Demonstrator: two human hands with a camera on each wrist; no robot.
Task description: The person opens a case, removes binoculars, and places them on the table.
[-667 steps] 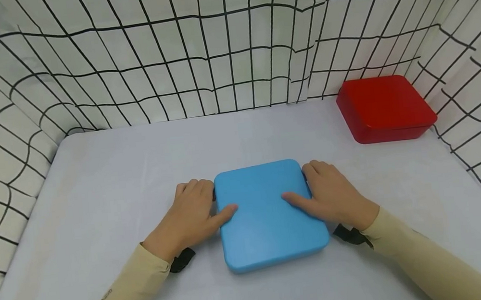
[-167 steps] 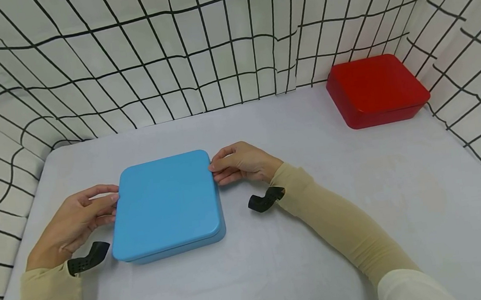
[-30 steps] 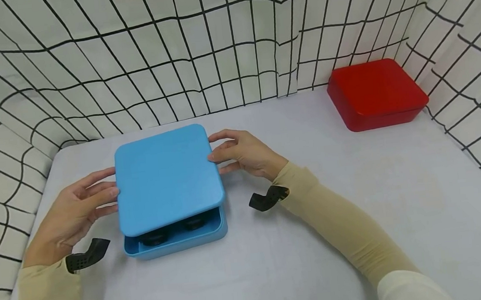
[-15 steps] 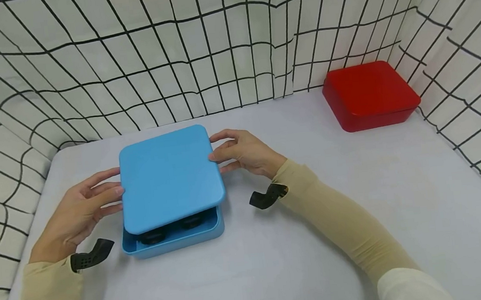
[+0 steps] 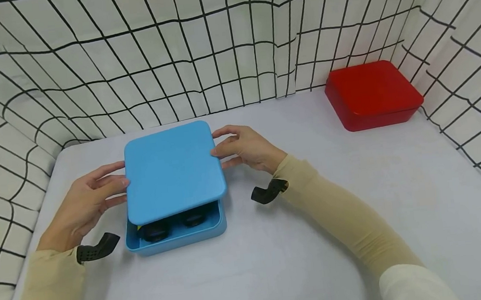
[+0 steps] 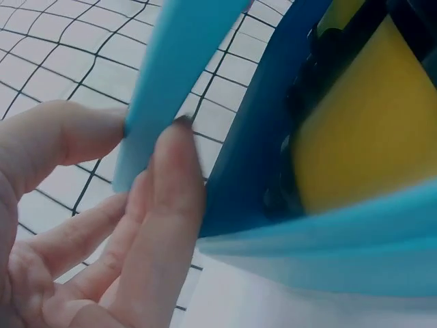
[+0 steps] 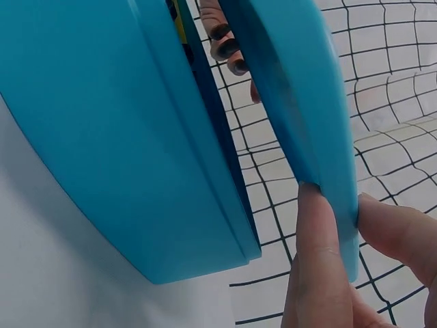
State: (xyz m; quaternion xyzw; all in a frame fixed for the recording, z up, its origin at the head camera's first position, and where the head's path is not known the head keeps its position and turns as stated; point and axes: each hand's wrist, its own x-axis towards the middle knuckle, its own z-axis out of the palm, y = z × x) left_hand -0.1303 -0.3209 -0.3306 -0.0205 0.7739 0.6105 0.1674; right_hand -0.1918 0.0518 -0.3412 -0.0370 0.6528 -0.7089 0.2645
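Note:
A light blue lid (image 5: pixel 172 168) is held raised over its matching blue box (image 5: pixel 184 240), with a gap showing along the near side. My left hand (image 5: pixel 91 200) pinches the lid's left edge between thumb and fingers. On the opposite edge, my right hand (image 5: pixel 249 149) pinches the lid the same way. Inside the box, black round parts (image 5: pixel 154 231) show at the front, and the left wrist view reveals a yellow and black object (image 6: pixel 369 130). Most of the box's contents are hidden under the lid.
A closed red box (image 5: pixel 374 93) stands at the back right of the white table (image 5: pixel 302 250). Black-lined grid walls (image 5: pixel 235 49) rise behind the table and along both sides. A dark wrist mount (image 5: pixel 97 247) juts from each sleeve.
The blue box, first centred under both hands, now stands farther left. Its lid, closed several seconds ago, is lifted off, and over the last second it has shifted slightly up and right.

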